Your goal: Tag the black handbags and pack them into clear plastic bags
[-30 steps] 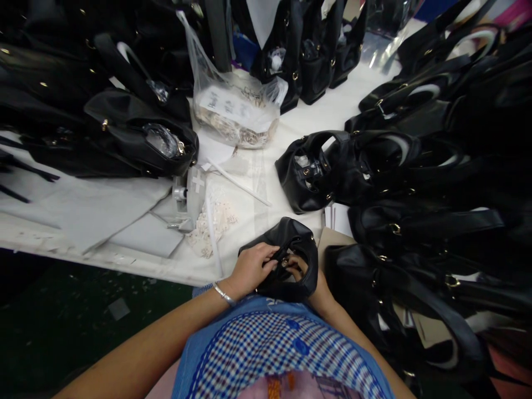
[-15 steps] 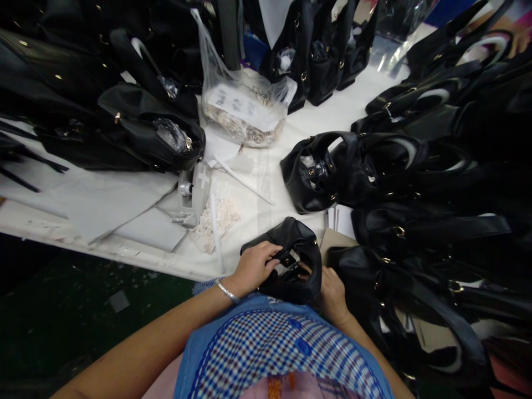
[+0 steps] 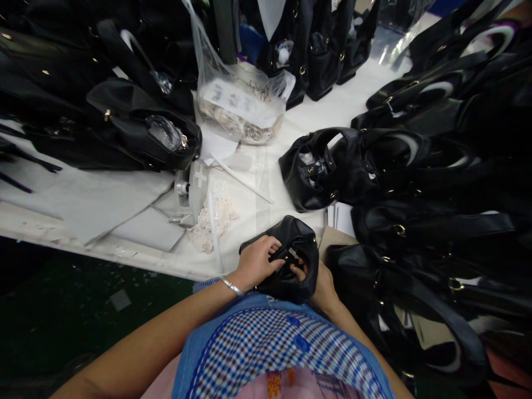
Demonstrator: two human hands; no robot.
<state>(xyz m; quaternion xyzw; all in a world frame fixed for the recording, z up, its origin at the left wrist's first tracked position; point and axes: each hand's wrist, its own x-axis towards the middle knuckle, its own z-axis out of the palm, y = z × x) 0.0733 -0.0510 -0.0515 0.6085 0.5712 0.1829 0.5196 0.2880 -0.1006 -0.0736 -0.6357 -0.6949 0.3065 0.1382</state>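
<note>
A small black handbag rests at the near edge of the white table, right in front of me. My left hand, with a silver bangle on the wrist, grips the bag's left rim, fingers curled over the opening. From the right, my right hand reaches in, its fingers tucked inside the bag's mouth beside a gold clasp; most of them are hidden by the bag.
Black handbags crowd the table: a heap at the right, one open bag in the middle, more at the left and back. A clear plastic bag of metal parts stands behind. A small grey tool and paper tags lie nearby.
My hands shifted slightly on the small bag. The bag's mouth opened wider half a second ago and is now drawn closer again around my right fingers.
</note>
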